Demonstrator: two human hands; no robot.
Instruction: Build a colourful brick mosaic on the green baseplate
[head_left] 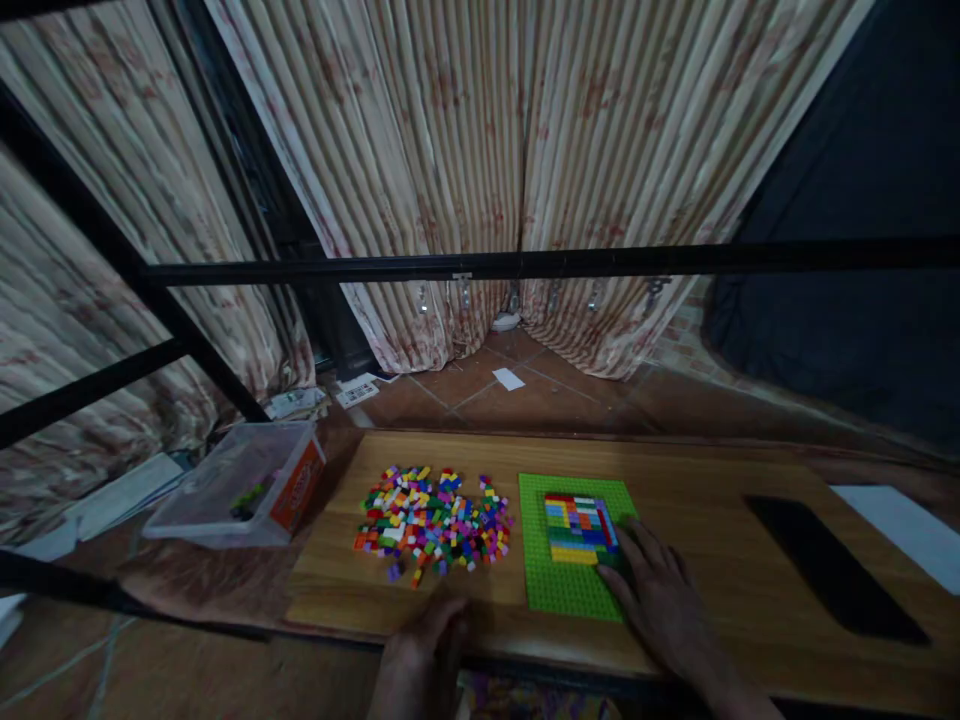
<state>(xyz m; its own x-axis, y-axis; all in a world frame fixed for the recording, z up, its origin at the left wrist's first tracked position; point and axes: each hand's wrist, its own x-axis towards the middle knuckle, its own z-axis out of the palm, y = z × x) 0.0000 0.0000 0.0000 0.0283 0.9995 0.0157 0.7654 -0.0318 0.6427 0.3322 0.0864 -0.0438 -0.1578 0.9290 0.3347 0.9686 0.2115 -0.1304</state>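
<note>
On a green studded baseplate (546,590) sits a flat block of coloured toy bricks (576,532), with rows of yellow, blue, red, white and other colours. My right hand (664,605) reaches over the plate's right edge. Its fingers are stretched out, thumb apart from the index finger, touching the block's lower right corner; I see nothing held between them. Left of the plate lies a loose pile of small bricks (439,520) in many colours. My left hand (424,655) is at the table's front edge below this pile, fingers curled together, and whatever they may hold is hidden.
The bricks lie on a wooden table (697,490). A black flat panel (836,568) and a white sheet (904,530) are to the right. At left stands a clear plastic box (225,490) with an orange label. A black metal bar (480,266) crosses before the curtains.
</note>
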